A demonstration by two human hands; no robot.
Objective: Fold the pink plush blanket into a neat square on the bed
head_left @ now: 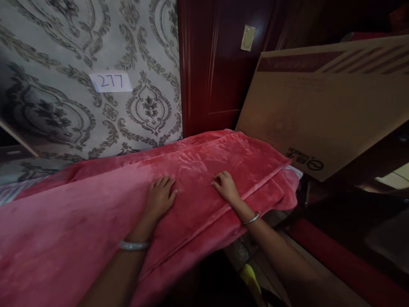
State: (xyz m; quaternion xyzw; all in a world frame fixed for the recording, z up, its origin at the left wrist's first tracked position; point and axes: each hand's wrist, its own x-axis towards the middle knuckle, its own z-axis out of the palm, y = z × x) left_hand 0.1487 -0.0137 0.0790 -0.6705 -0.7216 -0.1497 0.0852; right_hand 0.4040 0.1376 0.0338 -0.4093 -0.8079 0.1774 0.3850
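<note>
Under both hands (pixel 160 198) (pixel 227 187): red plush blanket (pixel 191 204), layered.

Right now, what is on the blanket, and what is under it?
On the blanket: the left hand and right hand. Striped cloth shows past its far edge; everything beneath is hidden.

One left hand (pixel 160 198), one right hand (pixel 227 187), two bracelets (pixel 133 246), at least one pink blanket (pixel 105 213), one cardboard box (pixel 322 106), one paper slip (pixel 111 82) marked 277 and one switch plate (pixel 248 37).
</note>
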